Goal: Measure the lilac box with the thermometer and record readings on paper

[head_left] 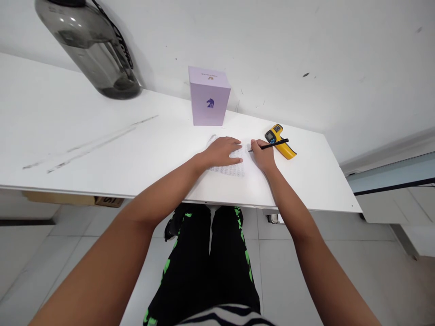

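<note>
A sheet of paper (227,170) covered in rows of small dark marks lies on the white table (163,149). My left hand (222,151) rests flat on this sheet with its fingers spread, hiding part of it. Over the paper's right side, my right hand (263,155) is closed around a slim black pen (277,143). The pen slants, its tip low at the paper and its back end pointing right. I cannot make out what is written.
Right of my right hand lies a yellow and black infrared thermometer (286,150). A lilac box (209,102) with a horse-head logo stands behind the paper, near the wall (272,54). At the back left is a large grey water bottle (98,54), partly filled.
</note>
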Tool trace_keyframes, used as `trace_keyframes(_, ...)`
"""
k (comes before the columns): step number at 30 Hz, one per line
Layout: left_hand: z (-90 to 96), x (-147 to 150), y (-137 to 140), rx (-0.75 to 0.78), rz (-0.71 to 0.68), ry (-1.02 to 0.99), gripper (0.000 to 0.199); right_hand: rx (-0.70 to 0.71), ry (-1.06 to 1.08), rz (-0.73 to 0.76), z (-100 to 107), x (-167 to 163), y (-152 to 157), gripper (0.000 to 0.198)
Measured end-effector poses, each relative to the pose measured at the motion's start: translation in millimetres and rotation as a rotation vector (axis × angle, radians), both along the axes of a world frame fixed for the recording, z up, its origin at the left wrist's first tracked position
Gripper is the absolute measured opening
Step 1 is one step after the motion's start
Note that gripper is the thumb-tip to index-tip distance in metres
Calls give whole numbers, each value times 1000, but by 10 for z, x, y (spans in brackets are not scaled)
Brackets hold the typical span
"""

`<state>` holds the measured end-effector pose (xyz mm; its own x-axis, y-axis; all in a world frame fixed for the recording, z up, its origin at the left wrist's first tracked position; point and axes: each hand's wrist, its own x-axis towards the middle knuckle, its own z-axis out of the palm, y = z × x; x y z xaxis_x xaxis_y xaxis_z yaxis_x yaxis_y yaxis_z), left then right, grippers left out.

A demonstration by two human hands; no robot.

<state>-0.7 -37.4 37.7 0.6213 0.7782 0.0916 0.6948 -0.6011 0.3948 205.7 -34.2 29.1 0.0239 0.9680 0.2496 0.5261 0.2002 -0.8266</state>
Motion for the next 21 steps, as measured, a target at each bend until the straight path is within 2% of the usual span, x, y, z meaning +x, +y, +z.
trace_keyframes(11,-25,4,14,10,-3,-10,60,-48,5,8,28,-12,8,34)
trace_keyframes(18,-11,3,10,4,-7,-10,61,68,54,-93,-8,3,6,39)
trace_keyframes(21,7,0,-5,2,-2,-2,60,67,51,-108,-21,5,4,40)
